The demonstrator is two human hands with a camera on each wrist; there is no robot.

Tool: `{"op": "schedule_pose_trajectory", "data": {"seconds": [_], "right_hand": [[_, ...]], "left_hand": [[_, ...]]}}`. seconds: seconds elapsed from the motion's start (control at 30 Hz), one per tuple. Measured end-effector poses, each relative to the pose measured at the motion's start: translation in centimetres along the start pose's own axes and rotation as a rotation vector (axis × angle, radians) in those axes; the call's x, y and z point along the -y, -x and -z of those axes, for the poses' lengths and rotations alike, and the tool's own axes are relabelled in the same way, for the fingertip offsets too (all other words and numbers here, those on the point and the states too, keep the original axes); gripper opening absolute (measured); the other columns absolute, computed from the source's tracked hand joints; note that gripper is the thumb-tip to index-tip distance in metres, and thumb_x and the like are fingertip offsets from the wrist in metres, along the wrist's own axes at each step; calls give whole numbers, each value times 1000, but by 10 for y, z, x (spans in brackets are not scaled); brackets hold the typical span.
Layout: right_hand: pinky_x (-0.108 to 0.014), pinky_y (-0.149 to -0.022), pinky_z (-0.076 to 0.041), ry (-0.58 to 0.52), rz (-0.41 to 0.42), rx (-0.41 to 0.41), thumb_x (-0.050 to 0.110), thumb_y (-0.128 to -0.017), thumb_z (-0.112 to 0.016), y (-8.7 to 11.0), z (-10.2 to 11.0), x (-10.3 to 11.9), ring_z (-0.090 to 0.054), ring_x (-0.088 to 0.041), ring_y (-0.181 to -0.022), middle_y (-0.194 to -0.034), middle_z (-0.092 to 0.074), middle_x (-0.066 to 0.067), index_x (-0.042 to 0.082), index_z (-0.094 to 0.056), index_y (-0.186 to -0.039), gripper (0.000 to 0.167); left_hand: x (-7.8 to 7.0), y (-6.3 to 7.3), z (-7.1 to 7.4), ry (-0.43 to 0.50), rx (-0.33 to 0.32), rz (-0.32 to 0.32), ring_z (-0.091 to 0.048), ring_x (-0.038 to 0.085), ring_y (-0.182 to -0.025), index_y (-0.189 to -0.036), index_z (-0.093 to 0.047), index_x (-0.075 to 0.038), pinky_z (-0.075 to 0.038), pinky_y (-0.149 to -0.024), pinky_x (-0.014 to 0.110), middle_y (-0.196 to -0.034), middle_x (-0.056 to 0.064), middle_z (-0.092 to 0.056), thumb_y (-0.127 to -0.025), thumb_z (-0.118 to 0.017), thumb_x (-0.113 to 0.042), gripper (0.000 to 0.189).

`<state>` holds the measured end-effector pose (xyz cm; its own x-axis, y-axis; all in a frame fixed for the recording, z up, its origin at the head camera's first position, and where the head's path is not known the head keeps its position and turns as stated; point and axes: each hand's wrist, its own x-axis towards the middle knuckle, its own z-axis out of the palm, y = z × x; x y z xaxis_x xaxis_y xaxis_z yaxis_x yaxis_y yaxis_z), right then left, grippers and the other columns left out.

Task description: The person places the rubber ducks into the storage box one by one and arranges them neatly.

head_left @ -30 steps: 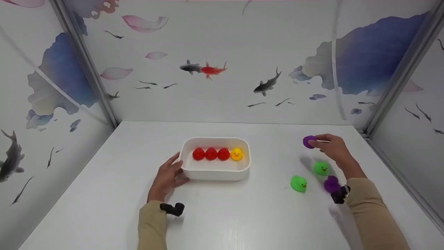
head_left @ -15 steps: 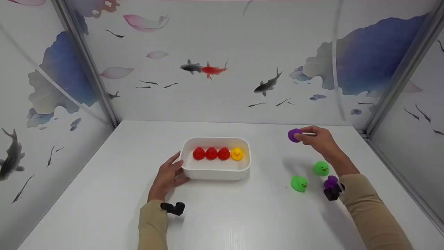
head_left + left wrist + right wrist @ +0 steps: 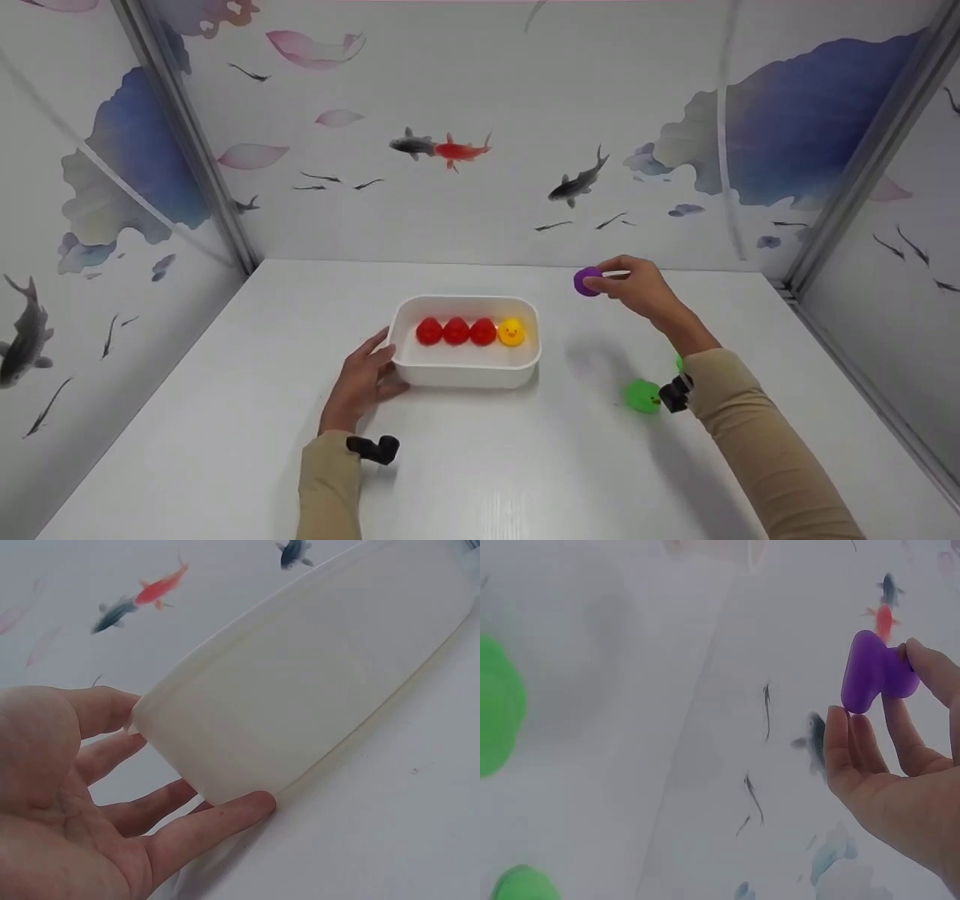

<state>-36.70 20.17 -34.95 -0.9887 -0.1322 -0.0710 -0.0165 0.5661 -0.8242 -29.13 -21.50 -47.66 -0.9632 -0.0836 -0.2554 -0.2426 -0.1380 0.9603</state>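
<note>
In the head view, my right grip (image 3: 645, 289) pinches a purple toy (image 3: 587, 282) in the air, beyond and right of the white box (image 3: 465, 377), where three red toys (image 3: 456, 331) and a yellow duck (image 3: 511, 332) stand in a row, while a green duck (image 3: 640, 396) sits on the worktop (image 3: 517, 465) right of the box, nearer me. The left wrist view shows my left grip (image 3: 71, 810) spread wide, its fingertips touching the box's left end. In the right wrist view, the purple toy's smaller lobe sits between my fingertips.
</note>
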Motion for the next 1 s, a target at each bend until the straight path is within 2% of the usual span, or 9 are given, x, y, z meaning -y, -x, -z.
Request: {"op": "schedule_pose_trajectory", "data": {"seconds": [0.33, 0.57, 0.8, 1.0], "right_hand": [[-49, -113, -47, 20, 28, 27, 35, -93, -72, -6, -39, 30, -59, -34, -127, -136, -59, -15, 10, -57, -132, 49], [-46, -108, -51, 11, 57, 56, 29, -93, -72, -10, -71, 37, -63, -31, -122, -132, -62, -14, 9, -60, -127, 42], [-42, -103, -55, 10, 76, 93, 24, -92, -73, -12, -96, 48, -65, -30, -120, -129, -63, -15, 7, -62, -123, 36], [-38, -100, -57, 30, 124, 123, 22, -92, -73, -14, -118, 60, -67, -29, -114, -127, -64, -16, 6, -65, -121, 34]], "left_hand": [[-3, -3, -1, 10, -2, 10, -52, 32, -136, -156, -36, -27, -57, -98, 47, -155, 10, -46, -104, -54, -24, 55], [2, -2, 0, 11, 10, -14, -52, 34, -137, -156, -35, -25, -60, -93, 44, -156, 13, -45, -104, -52, -23, 55], [2, -1, -1, -11, 10, -15, -53, 35, -136, -156, -36, -25, -59, -95, 44, -156, 13, -44, -104, -52, -24, 54], [1, -1, 0, 10, 5, -11, -53, 34, -136, -156, -36, -25, -59, -96, 45, -155, 13, -45, -105, -52, -23, 54]]}}
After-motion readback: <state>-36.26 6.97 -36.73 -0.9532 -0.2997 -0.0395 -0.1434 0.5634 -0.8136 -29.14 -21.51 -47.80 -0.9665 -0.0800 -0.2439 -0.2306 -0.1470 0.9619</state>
